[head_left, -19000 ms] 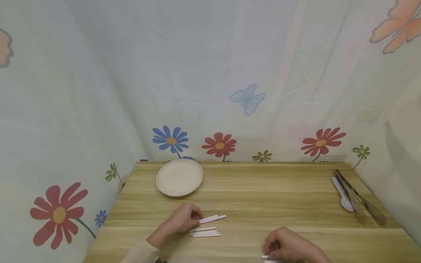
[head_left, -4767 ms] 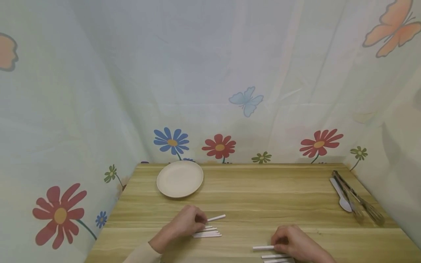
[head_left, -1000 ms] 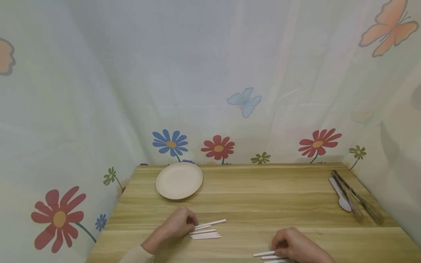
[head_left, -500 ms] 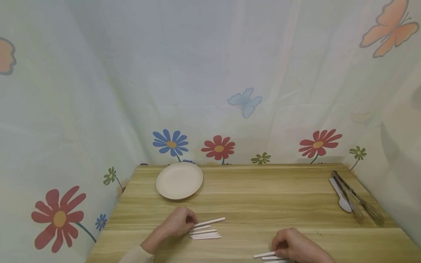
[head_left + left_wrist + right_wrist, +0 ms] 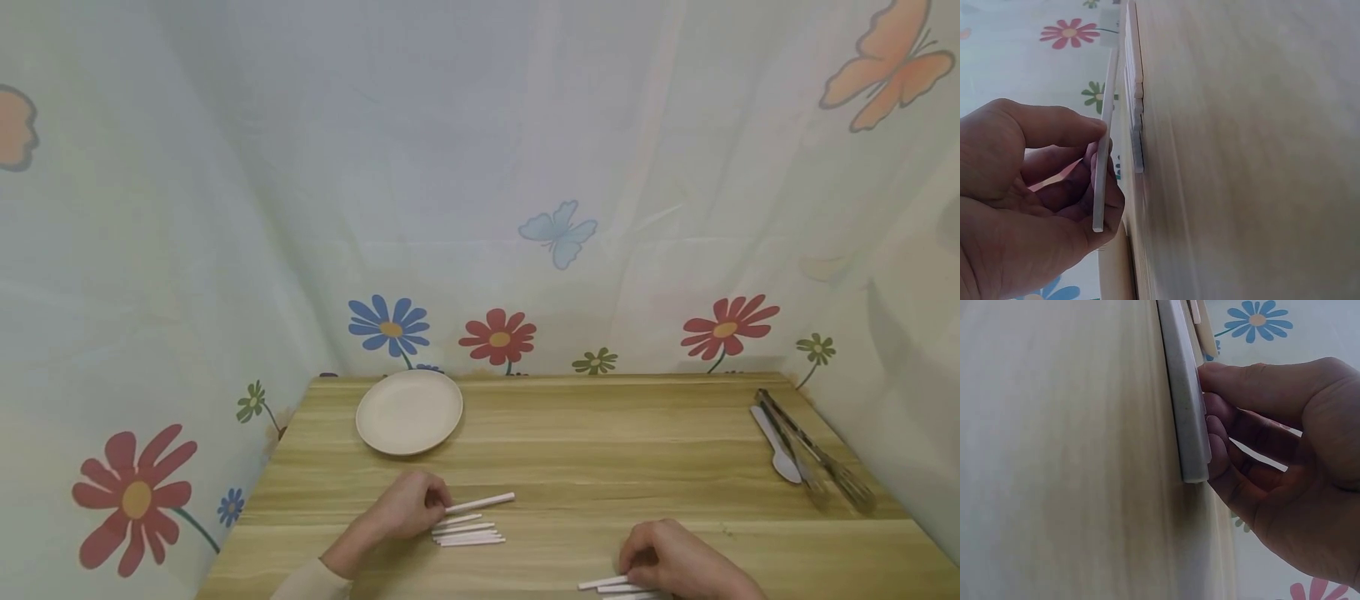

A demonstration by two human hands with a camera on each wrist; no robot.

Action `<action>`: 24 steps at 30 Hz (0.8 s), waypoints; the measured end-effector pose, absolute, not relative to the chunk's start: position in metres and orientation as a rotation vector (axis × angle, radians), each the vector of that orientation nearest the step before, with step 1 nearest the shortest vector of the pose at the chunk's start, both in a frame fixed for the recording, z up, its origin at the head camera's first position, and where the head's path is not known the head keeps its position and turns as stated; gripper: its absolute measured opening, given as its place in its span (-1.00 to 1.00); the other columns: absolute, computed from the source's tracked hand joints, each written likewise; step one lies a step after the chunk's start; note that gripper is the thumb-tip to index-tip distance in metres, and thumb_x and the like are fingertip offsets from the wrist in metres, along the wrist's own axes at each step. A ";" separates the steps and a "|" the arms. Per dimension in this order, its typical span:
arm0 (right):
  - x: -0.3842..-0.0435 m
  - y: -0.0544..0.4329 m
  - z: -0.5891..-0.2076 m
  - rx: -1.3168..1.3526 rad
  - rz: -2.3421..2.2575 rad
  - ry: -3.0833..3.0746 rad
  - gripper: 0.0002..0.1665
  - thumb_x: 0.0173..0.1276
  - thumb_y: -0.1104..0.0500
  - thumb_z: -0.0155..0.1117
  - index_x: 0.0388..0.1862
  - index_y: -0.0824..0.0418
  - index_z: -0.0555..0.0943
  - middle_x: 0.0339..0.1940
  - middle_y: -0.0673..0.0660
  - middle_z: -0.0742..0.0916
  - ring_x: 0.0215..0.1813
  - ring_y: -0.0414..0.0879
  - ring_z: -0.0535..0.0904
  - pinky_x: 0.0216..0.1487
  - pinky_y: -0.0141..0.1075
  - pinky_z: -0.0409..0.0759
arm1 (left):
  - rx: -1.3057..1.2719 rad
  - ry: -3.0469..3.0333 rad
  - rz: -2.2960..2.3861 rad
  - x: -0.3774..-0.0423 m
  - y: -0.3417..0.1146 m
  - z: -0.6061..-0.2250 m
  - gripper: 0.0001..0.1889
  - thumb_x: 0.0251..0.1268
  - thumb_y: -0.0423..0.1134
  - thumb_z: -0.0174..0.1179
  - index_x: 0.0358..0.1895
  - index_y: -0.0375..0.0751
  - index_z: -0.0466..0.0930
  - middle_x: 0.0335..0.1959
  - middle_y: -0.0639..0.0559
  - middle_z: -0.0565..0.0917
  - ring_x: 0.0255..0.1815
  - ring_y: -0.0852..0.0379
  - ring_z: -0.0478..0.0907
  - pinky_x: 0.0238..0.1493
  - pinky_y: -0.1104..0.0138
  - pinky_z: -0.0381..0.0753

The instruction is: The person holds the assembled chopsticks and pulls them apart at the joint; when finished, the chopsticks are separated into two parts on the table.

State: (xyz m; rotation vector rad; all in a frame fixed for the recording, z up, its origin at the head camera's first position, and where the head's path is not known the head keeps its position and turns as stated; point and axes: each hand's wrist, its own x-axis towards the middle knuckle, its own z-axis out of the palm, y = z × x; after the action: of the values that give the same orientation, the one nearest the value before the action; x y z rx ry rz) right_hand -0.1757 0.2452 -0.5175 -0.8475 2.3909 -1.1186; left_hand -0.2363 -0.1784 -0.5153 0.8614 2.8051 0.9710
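Note:
My left hand (image 5: 408, 507) pinches a slim white stick (image 5: 482, 502) between thumb and fingertips. In the left wrist view that square-ended stick (image 5: 1104, 147) is held apart from the table. Several similar white sticks (image 5: 471, 540) lie in a loose row just beneath it. My right hand (image 5: 675, 557) pinches another white stick (image 5: 602, 582) at the table's near side, beside more white sticks (image 5: 626, 590) cut off by the frame. Up close in the right wrist view, a white stick (image 5: 1185, 400) lies on the table in front of the fingertips, partly hiding the pinched one.
A round cream plate (image 5: 409, 413) stands at the back left of the wooden table (image 5: 585, 450). Towards the right edge lie a white spoon (image 5: 776, 450) and metal tongs (image 5: 810, 446). A flower-printed curtain (image 5: 450, 167) surrounds the table.
Over the last second the left stick has lifted slightly; the right hand barely moves. Compared with 4.8 seconds ago, the right stick has come down closer to its row.

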 end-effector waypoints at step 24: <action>-0.192 0.229 -0.493 -1.029 -1.132 2.670 -0.94 0.29 0.21 0.34 -0.28 0.16 0.71 -0.32 -0.04 0.76 -0.26 -0.42 0.56 -0.28 -0.40 0.59 | 0.891 2.770 1.067 -0.237 -0.168 -0.497 -0.88 0.04 -0.45 0.21 -0.40 -0.17 0.69 -0.54 0.22 0.60 -0.50 0.42 0.45 -0.42 0.49 0.49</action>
State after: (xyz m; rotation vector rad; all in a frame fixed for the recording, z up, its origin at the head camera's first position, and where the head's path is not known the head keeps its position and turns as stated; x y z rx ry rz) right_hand -0.1917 0.2290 -0.4933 -1.0285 2.6696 -1.1318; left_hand -0.2370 -0.1683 -0.4972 0.8910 2.7697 1.0673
